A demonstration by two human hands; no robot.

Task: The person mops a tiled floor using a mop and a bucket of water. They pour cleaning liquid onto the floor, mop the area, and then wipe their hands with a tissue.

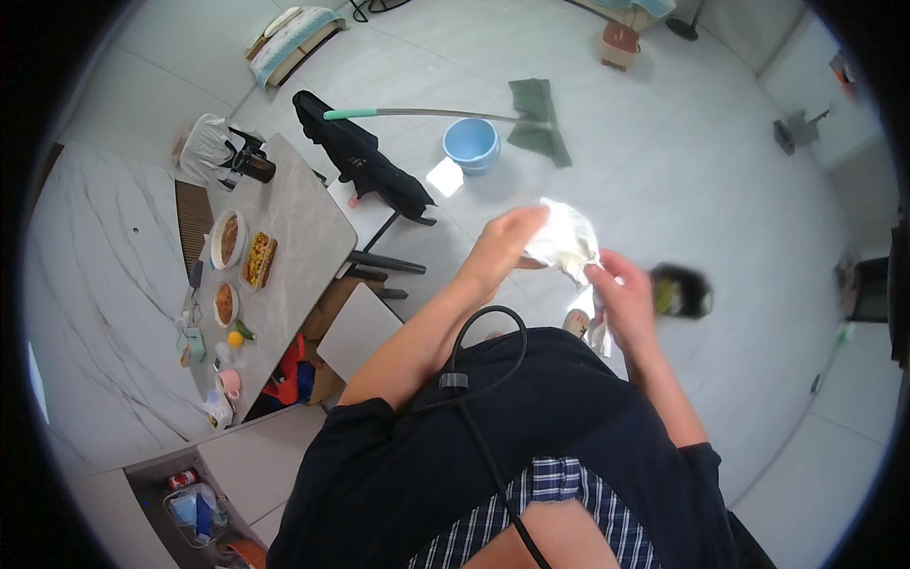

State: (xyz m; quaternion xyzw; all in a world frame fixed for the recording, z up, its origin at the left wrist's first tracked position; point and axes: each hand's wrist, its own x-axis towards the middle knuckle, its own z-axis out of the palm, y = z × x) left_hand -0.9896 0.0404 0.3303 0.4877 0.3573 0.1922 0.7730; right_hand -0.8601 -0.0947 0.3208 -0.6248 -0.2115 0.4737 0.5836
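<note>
In front of my body my left hand [506, 238] grips the left side of a crumpled white sheet [565, 238], perhaps a thin bag or a cloth. My right hand [627, 295] pinches the lower right edge of that sheet between thumb and fingers. A strip of white material [601, 338] hangs below my right hand; whether it joins the sheet cannot be told. To the right of my right hand, a blurred dark container [681, 290] with something yellow-green in it is on the floor.
Beyond my hands, a light blue bucket [472, 146] stands near a green-handled floor mop [539, 122]. Left are a chair draped with a black garment [362, 160] and a grey dining table [302, 206] bearing several food dishes. A black cable [490, 455] hangs before my torso.
</note>
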